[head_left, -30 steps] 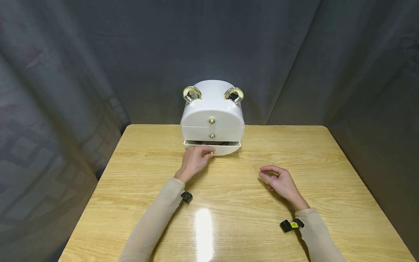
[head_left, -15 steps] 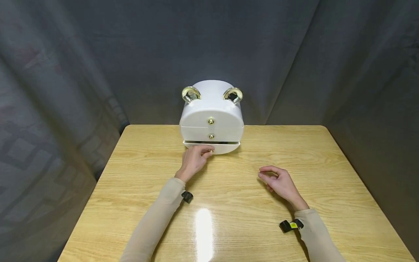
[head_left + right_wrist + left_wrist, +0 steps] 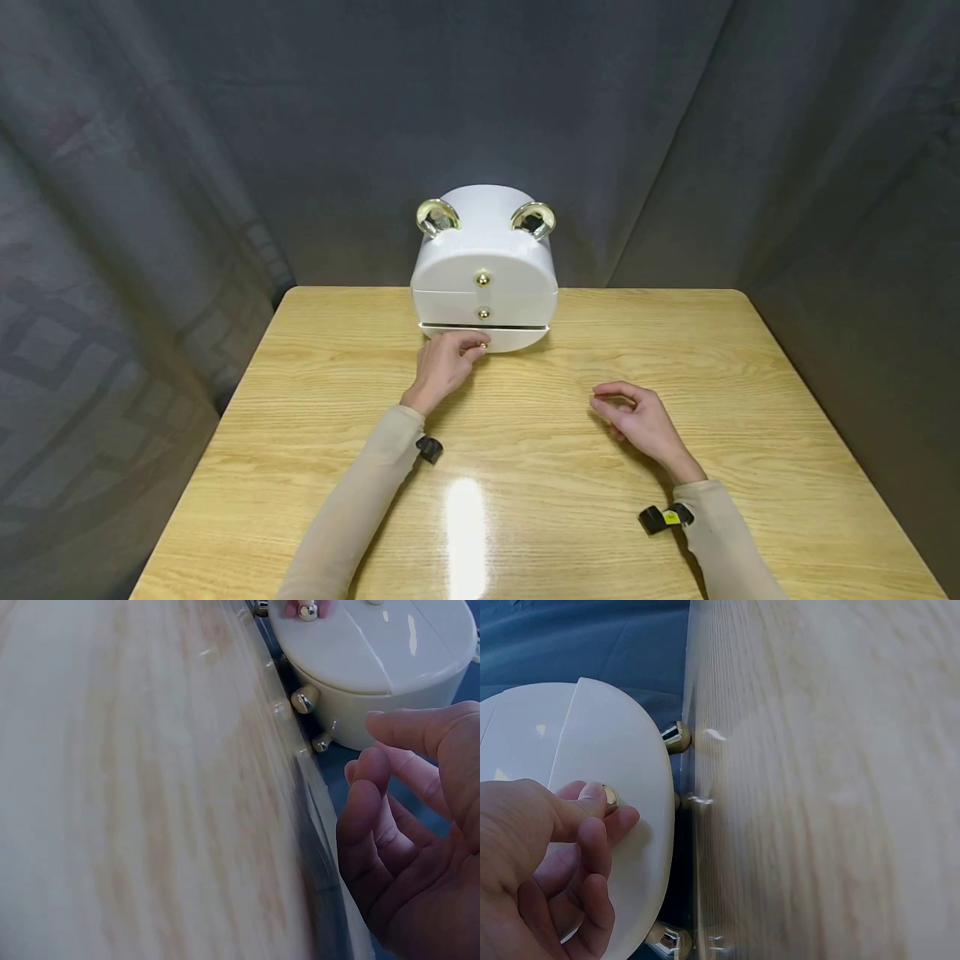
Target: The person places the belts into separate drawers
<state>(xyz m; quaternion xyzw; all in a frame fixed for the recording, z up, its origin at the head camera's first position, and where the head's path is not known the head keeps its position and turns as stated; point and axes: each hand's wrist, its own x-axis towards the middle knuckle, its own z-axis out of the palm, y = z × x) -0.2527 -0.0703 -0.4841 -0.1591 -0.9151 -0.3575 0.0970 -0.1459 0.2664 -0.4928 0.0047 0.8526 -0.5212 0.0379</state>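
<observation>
A white rounded drawer box [image 3: 483, 250] with gold ear-shaped pieces stands at the back of the table. Its bottom drawer [image 3: 517, 339] sticks out slightly, leaving a thin dark gap above its front. My left hand [image 3: 442, 368] pinches the small gold knob [image 3: 611, 799] of that drawer between thumb and fingers, the other fingers curled below in the left wrist view. The upper two drawer fronts sit flush. My right hand [image 3: 636, 419] is held over the table to the right, fingers loosely bent and holding nothing, apart from the box.
The wooden table [image 3: 540, 483] carries the box near its far edge. Grey curtains [image 3: 360, 125] hang behind and at both sides. Short gold feet [image 3: 304, 699] support the box. Black wrist cameras [image 3: 430, 450] are strapped at both sleeves.
The bottom drawer has slid back toward the box with my left hand on its knob, and the gap above it has narrowed. My right hand has barely moved.
</observation>
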